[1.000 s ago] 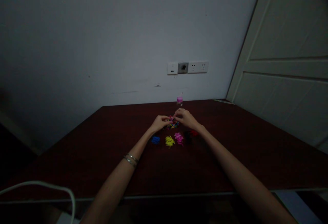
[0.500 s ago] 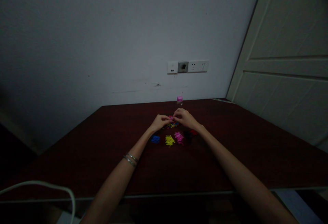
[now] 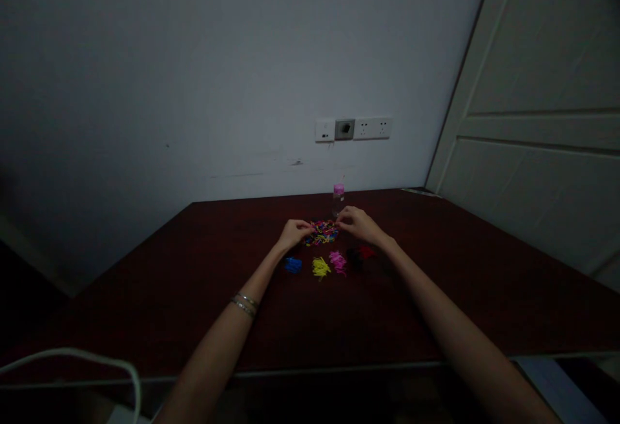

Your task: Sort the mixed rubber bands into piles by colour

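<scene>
A mixed heap of small, thin, multicoloured bands (image 3: 323,234), which look like rubber bands, lies on the dark red table (image 3: 227,236). At its left edge is my left hand (image 3: 292,234), thumb and fingers pinched together. My right hand (image 3: 358,225) is at the upper right edge, its fingers pinched too; whatever either hand holds is too small to make out. Nearer to me are sorted piles: blue bands (image 3: 293,265), yellow bands (image 3: 320,267), pink bands (image 3: 338,261), black bands (image 3: 354,256) and red bands (image 3: 366,252), the last two beside my right wrist.
A clear bottle with a pink cap (image 3: 338,190) stands behind the heap. Wall sockets (image 3: 372,128) are above the table's back edge. A white cable (image 3: 92,357) crosses the front left edge. A pale panelled door (image 3: 533,152) is at the right.
My hands were close together over the heap and have moved apart, left hand leftward and right hand rightward. More of the heap and the bottle now shows.
</scene>
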Action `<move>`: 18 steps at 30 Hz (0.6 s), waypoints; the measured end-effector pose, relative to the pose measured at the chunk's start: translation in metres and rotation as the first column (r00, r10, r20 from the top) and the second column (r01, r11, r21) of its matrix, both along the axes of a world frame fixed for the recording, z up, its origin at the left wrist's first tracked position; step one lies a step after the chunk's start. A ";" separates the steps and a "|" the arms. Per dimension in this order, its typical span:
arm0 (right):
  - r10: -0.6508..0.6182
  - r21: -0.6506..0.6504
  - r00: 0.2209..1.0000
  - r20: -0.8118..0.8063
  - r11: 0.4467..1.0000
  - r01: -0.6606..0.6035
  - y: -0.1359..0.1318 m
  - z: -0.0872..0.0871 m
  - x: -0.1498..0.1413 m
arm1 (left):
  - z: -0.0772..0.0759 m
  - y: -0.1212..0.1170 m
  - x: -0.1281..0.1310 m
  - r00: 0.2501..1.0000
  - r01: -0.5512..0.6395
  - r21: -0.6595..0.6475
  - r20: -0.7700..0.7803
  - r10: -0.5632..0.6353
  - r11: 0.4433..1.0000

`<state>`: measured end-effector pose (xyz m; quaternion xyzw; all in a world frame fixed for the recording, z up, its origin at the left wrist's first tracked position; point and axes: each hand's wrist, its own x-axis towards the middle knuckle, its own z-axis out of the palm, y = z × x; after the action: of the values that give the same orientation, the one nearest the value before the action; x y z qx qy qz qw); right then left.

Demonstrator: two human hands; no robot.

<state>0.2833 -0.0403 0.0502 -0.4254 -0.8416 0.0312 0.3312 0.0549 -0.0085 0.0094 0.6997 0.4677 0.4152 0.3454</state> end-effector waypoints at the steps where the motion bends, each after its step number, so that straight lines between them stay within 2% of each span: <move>1: -0.005 -0.005 1.000 -0.020 1.000 0.005 -0.001 0.001 0.003 | -0.001 0.001 -0.001 1.000 -0.004 -0.005 -0.012 0.004 1.000; 6: -0.042 -0.046 0.993 -0.108 0.998 0.037 -0.006 0.006 0.021 | -0.003 0.004 -0.005 1.000 0.008 -0.046 -0.020 -0.009 0.999; 13: -0.048 -0.291 0.999 0.009 0.955 0.048 -0.025 -0.009 0.052 | -0.005 0.009 -0.013 0.998 -0.045 -0.089 0.040 0.049 0.995; 18: -0.076 -0.382 0.996 0.044 0.920 0.087 -0.039 -0.017 0.066 | -0.005 0.010 -0.015 0.996 -0.054 -0.104 0.059 0.060 0.993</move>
<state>0.3493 -0.0790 0.0337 -0.5170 -0.8054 0.1753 0.2307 0.0396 0.0014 0.0048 0.6543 0.4971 0.4219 0.3831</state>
